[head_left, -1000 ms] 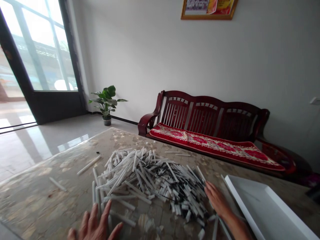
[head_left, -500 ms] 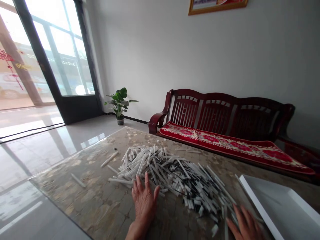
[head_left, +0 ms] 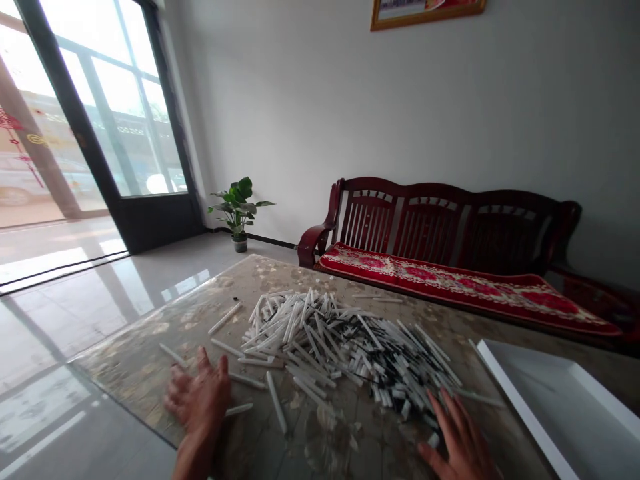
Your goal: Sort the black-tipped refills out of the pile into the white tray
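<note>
A heap of thin white and black sticks (head_left: 320, 333), like plastic tubes, lies spread on the patterned table (head_left: 150, 387). My left hand (head_left: 201, 393) is left of the heap, palm down with fingers apart, low over the table beside a few loose white sticks (head_left: 277, 402). My right hand (head_left: 459, 433) rests at the near right edge of the heap, its fingers stretched out and touching or just over the shorter pieces there. Neither hand grips anything that I can see.
A shallow white tray (head_left: 500, 387) stands on the table at the right. Behind the table is a dark red wooden bench (head_left: 440, 227) with a red floral cover (head_left: 420, 272). A potted plant (head_left: 240, 207) and a glass door (head_left: 135, 120) are at the left.
My left hand has moved left, away from the heap, and several white sticks now lie loose where it was. My right hand has shifted left and slightly up against the heap's near right edge.
</note>
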Motion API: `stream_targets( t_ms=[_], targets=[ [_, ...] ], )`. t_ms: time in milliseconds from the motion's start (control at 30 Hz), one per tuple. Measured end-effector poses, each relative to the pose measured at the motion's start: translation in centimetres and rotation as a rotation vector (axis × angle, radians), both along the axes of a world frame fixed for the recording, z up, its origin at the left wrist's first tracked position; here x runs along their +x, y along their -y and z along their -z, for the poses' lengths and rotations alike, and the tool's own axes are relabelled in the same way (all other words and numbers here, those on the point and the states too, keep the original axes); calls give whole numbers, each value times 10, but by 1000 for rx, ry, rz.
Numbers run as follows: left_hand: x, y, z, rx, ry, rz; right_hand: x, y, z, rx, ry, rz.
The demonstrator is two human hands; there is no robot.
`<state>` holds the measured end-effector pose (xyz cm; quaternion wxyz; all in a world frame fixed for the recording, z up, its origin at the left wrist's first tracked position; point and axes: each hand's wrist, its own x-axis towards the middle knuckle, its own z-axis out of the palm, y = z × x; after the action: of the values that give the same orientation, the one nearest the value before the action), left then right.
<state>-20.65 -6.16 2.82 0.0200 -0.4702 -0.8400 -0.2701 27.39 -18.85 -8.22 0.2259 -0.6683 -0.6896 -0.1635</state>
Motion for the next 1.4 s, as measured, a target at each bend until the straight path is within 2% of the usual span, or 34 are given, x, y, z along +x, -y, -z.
stream_targets(
  t_ms=[100,233,367,467,533,567,667,733,800,933,1100,1233,1400],
  targets=[
    [-2,-18,-2,4,29,3,-22,-7,-3,57,57,6],
    [29,-43,0,11,72,10,-27,-23,-12,113,55,51],
    [70,-57,-4,39,178,228,-33,-22,-19,120,57,54],
    [77,-50,-4,34,184,266,-50,-12,-25,77,89,-27],
    [65,-35,4,0,188,286,-61,-7,-29,21,100,-72],
    [56,-24,10,-65,177,338,-66,-5,-30,-1,99,-85],
    [32,4,29,-243,19,479,-71,-8,-31,-40,82,-76],
    [28,14,38,-297,-100,526,-70,-16,-30,-50,76,-56],
    [36,13,41,-301,-165,583,-68,-27,-28,-49,69,-33],
    [67,-4,36,-276,-186,678,-68,-49,-28,-60,48,2],
    [89,-14,32,-274,-197,686,-70,-66,-36,-130,44,19],
    [100,-16,34,-242,-206,694,-65,-72,-39,-167,36,-7],
    [121,-18,35,-280,-182,685,-57,-79,-39,-179,32,2]
  ],
)
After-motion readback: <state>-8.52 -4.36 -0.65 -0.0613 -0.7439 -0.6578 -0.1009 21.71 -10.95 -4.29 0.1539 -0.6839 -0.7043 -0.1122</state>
